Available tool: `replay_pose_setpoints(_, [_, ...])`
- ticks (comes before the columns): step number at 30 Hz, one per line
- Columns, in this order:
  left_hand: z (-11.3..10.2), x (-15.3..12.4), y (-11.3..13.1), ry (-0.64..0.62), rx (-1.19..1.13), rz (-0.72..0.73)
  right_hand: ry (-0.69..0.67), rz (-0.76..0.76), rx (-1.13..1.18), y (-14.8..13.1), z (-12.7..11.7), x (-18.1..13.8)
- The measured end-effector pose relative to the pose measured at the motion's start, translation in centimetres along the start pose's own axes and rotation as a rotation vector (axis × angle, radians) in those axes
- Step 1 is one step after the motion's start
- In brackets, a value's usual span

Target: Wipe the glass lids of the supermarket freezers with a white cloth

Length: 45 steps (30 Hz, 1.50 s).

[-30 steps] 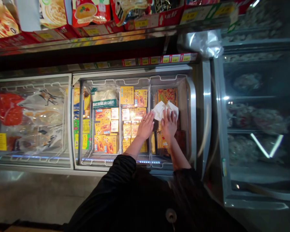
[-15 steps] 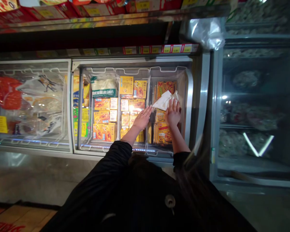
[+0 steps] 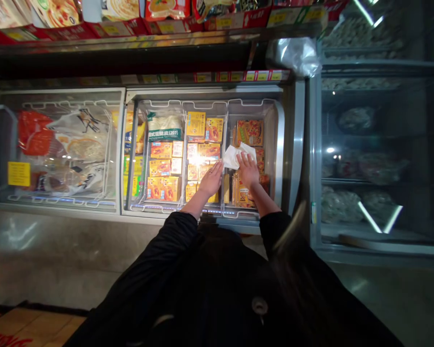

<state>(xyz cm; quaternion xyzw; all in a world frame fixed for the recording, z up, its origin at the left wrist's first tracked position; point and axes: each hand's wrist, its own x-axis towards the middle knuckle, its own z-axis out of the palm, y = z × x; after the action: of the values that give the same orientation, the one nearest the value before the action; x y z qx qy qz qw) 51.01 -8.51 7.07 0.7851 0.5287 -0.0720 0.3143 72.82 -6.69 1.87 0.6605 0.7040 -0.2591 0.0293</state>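
Observation:
My right hand [image 3: 249, 171] presses a crumpled white tissue [image 3: 233, 156] against the glass lid [image 3: 244, 108] of a chest freezer, its fingers lying over the tissue. Just left of it, my left hand [image 3: 210, 180] rests on the same glass with fingers stretched out and nothing held. Its fingertips are close to the tissue's left edge. Under the glass, wire baskets hold yellow boxes [image 3: 163, 188], orange-brown boxes [image 3: 249, 132] and a white and green bag [image 3: 165, 127].
A neighbouring lid [image 3: 68, 205] on the left covers bagged food and bears a yellow note [image 3: 19, 173]. Packaged goods line a shelf [image 3: 166, 29] above. Crumpled clear plastic [image 3: 298, 55] sits at the back corner. Another glass-topped freezer [image 3: 376, 168] stands right; cardboard [image 3: 32, 327] lies lower left.
My right hand has slid the tissue leftward over the glass, closer to my left hand. My left hand stays nearly in place. The view has shifted slightly.

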Motion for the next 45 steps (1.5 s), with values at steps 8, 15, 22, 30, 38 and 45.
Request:
replay_pose_setpoints(8, [-1.1,-0.7,-1.4,0.049,0.009,0.067,0.038,-0.03,-0.004,2.4,-2.8,-1.0])
replay_pose_setpoints(15, [-0.2,2.7,1.2,0.013,-0.006,0.163,0.12,0.079,-0.041,5.9,-4.5,-3.0])
replay_pose_setpoints(22, [1.9,8.9,3.9,0.014,-0.089,0.155,0.043,-0.003,-0.181,10.1,-7.8,0.5])
replay_pose_setpoints(30, [4.9,11.9,8.7,0.124,-0.135,-0.07,0.166,-0.018,-0.109,12.6,-6.3,2.7])
replay_pose_setpoints(38, [6.9,14.9,13.0,0.108,-0.028,0.067,0.197,-0.04,0.106,13.7,-5.3,2.4])
replay_pose_setpoints(45, [5.0,15.8,10.5,0.185,0.09,-0.058,0.226,-0.038,0.205,14.0,-4.4,2.9])
